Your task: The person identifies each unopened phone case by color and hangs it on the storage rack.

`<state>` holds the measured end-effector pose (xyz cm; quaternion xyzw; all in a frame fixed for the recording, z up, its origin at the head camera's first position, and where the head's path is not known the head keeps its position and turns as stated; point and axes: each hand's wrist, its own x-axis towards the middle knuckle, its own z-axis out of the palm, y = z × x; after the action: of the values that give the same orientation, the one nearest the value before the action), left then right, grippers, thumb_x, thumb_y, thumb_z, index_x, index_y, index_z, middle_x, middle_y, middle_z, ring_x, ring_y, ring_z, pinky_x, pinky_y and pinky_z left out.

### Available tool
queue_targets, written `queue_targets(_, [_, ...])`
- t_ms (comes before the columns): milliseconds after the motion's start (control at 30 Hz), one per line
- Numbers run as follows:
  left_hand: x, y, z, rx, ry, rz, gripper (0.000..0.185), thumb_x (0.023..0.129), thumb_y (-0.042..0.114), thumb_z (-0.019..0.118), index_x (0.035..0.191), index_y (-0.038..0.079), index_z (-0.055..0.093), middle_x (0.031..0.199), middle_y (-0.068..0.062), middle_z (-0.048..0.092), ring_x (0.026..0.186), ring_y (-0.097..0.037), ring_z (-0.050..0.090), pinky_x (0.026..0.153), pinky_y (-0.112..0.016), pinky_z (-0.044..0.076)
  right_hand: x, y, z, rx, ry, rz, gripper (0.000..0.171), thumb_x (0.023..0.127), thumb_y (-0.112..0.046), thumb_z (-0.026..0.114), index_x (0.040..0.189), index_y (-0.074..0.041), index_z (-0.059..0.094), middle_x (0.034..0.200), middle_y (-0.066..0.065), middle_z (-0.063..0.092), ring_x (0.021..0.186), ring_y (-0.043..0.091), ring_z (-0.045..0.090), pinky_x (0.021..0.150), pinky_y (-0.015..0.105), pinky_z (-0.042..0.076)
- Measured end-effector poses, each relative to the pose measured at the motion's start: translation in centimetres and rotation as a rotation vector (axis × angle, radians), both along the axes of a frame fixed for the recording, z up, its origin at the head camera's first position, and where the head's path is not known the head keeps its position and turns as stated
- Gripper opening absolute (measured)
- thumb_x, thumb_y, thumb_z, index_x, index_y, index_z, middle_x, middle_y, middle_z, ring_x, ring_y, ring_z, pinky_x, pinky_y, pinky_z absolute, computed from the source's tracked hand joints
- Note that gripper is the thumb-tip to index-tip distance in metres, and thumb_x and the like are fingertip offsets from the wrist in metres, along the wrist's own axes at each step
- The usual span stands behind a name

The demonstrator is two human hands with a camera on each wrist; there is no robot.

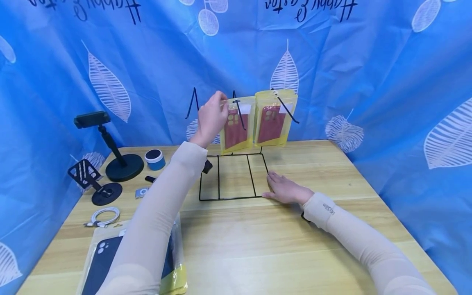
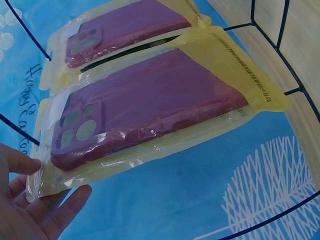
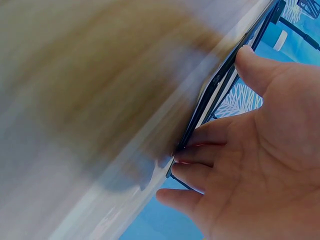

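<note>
A yellow-edged clear pouch with a dark red phone case (image 1: pixel 236 130) hangs on a hook of the black wire display rack (image 1: pixel 236 198). My left hand (image 1: pixel 214 116) pinches this pouch at its upper left corner, thumb on one side and fingers on the other in the left wrist view. Beside it, a similar pouched phone case (image 1: pixel 272 125) hangs on the right hook. Low on the table, my right hand (image 1: pixel 285 189) touches the right front corner of the rack's base, its fingers fairly straight. In the right wrist view its thumb and fingertips meet the black wire.
At left stand a tall phone holder (image 1: pixel 124 167), a smaller stand (image 1: pixel 107 194) and a blue round tub (image 1: pixel 155 159). Nearer lie a coiled white cable (image 1: pixel 107 216) and pouched dark phone cases (image 1: pixel 101 262), partly behind the left sleeve. A blue curtain (image 1: pixel 236 49) backs the table.
</note>
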<state>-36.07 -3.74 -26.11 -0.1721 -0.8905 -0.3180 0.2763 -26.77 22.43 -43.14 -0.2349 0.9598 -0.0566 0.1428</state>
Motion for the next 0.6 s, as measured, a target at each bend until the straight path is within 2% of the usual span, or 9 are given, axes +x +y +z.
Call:
queue_targets(133, [-0.6,0.3,0.1,-0.017,0.011,0.031,0.023,0.104,0.023,0.049,0.120,0.008,0.057,0.114,-0.011,0.066,0.062,-0.023,0.053,0.058,-0.035,0.043,0.1,-0.1,0.1,-0.002,0.005,0.002,0.083,0.103,-0.051,0.043,0.153,0.011,0.020,0.162,0.030,0.011,0.152,0.043,0.012,0.122,0.058,0.016])
queue_targets(233, [-1.1,0.6,0.1,-0.031,0.009,0.055,0.023,0.104,0.021,0.049,0.120,0.007,0.057,0.114,-0.011,0.066,0.062,-0.023,0.053,0.058,-0.037,0.043,0.1,-0.1,0.1,0.002,-0.006,-0.004,0.084,0.103,-0.052,0.043,0.154,0.009,0.019,0.163,0.028,0.010,0.152,0.041,0.011,0.123,0.056,0.015])
queue_targets(433, [-2.0,1.0,-0.1,-0.052,-0.027,0.093,0.026,0.103,0.021,0.050,0.125,0.007,0.056,0.122,-0.010,0.065,0.079,-0.027,0.063,0.071,-0.041,0.052,0.1,-0.1,0.1,0.006,-0.011,-0.006,0.084,0.103,-0.053,0.042,0.154,0.009,0.018,0.163,0.028,0.009,0.153,0.040,0.011,0.123,0.056,0.015])
queue_targets(600, [-2.4,1.2,-0.2,-0.040,-0.054,0.105,0.027,0.104,0.023,0.050,0.126,0.009,0.055,0.126,-0.010,0.062,0.091,-0.028,0.065,0.081,-0.042,0.054,0.1,0.1,0.0,0.013,-0.010,-0.006,0.084,0.103,-0.053,0.042,0.154,0.009,0.018,0.163,0.027,0.010,0.153,0.040,0.011,0.123,0.056,0.015])
